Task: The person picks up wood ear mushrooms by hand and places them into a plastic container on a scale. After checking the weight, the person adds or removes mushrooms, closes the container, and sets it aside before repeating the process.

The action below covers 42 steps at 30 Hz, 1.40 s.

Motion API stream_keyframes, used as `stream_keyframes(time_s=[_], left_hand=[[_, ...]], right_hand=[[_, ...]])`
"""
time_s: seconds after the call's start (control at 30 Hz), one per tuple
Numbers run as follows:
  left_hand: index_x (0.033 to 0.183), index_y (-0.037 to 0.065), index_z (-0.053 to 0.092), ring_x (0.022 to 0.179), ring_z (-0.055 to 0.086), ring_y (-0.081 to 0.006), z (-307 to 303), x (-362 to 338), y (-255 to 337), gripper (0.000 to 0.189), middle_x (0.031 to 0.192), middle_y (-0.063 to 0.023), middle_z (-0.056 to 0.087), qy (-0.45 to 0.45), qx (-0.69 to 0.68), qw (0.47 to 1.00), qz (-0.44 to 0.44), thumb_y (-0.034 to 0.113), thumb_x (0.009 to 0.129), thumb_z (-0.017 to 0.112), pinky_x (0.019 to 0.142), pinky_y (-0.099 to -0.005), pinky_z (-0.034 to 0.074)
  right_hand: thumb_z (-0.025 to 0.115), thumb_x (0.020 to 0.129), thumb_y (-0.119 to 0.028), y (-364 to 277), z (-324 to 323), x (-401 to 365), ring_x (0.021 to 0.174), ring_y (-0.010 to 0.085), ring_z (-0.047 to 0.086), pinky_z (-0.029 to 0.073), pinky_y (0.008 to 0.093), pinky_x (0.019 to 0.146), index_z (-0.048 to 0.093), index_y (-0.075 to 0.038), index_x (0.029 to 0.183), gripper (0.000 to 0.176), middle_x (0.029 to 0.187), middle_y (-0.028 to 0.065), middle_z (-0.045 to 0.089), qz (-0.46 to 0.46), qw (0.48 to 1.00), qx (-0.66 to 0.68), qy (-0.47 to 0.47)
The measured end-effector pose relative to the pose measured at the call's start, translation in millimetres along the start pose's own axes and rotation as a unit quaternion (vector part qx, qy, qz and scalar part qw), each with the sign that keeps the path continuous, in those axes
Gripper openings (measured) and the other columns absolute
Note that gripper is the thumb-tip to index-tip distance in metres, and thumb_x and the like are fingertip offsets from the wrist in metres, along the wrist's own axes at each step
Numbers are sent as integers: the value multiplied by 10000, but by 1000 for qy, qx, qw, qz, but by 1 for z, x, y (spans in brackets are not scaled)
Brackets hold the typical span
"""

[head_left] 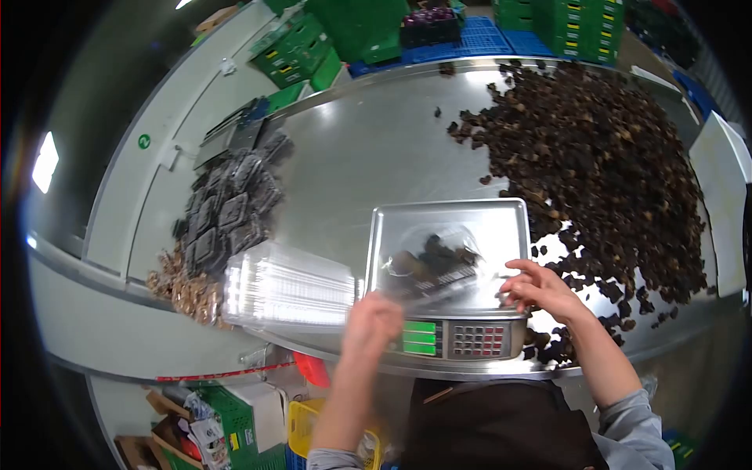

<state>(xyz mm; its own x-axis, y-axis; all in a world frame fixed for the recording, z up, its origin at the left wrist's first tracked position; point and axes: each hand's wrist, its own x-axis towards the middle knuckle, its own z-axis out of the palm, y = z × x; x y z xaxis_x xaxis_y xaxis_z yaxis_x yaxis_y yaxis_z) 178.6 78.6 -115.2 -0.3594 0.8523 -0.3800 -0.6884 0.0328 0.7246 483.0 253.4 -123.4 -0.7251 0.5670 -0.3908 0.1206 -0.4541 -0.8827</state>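
Item 1: clear container (435, 266), a thin plastic clamshell, motion-blurred, holding a small heap of dark pieces. It sits on the near half of the scale tray (501, 227), a square steel pan

Item 2: left hand (372, 319), back towards the camera, set against the container's near-left edge. Its fingers are hidden behind the knuckles, so whether they are closed on the plastic cannot be told

Item 3: right hand (542, 290), fingers bent, thumb and fingertips pinching the container's right edge

Item 4: scale front (450, 338), with 2 green displays at left and a keypad with red keys at right, directly below the tray

Item 5: stack of empty containers (290, 286), clear, lying on its side just left of the scale

Item 6: filled packs (231, 211), dark contents, heaped behind the stack near the table's left rim

Item 7: loose pile (603, 157) of dark pieces, covering the right part of the steel table (352, 149) and reaching up to the scale

Item 8: green crates (301, 47) on blue pallets (478, 43) beyond the table

Item 9: yellow basket (301, 427) on the floor below the left arm
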Motion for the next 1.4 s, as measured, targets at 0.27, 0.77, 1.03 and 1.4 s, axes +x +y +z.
stream_keyframes(time_s=[0.27,0.77,1.03,1.4], left_hand=[[1378,-98,333,1312,459,-317,-17,15,219,625,1395,-270,430,198,64,912,354,337,986,552,1036,-461,465],[696,37,617,611,365,-55,-153,-25,202,306,606,58,471,204,590,769,137,246,917,649,567,-241,240],[1019,-18,673,786,623,-156,-220,-16,218,410,878,-64,682,401,470,743,257,380,980,580,702,-276,469],[1080,-35,599,921,600,-347,46,12,-47,225,1016,-184,622,-79,789,550,262,13,861,616,862,-385,480]], right_hand=[[599,963,-147,27,-4,-8,771,103,646,534,233,664,581,38,1184,288,964,97,687,11,1000,10,24],[633,948,-241,65,-3,-34,760,97,620,515,240,664,619,-31,1187,318,956,55,691,-1,1000,20,21],[626,956,-256,65,-28,-50,836,102,634,530,249,728,642,-47,1161,293,977,72,693,-1,999,12,31],[712,758,-391,59,-221,-4,1365,376,316,305,555,1051,582,-169,1268,571,1397,167,441,-98,688,-581,424]])
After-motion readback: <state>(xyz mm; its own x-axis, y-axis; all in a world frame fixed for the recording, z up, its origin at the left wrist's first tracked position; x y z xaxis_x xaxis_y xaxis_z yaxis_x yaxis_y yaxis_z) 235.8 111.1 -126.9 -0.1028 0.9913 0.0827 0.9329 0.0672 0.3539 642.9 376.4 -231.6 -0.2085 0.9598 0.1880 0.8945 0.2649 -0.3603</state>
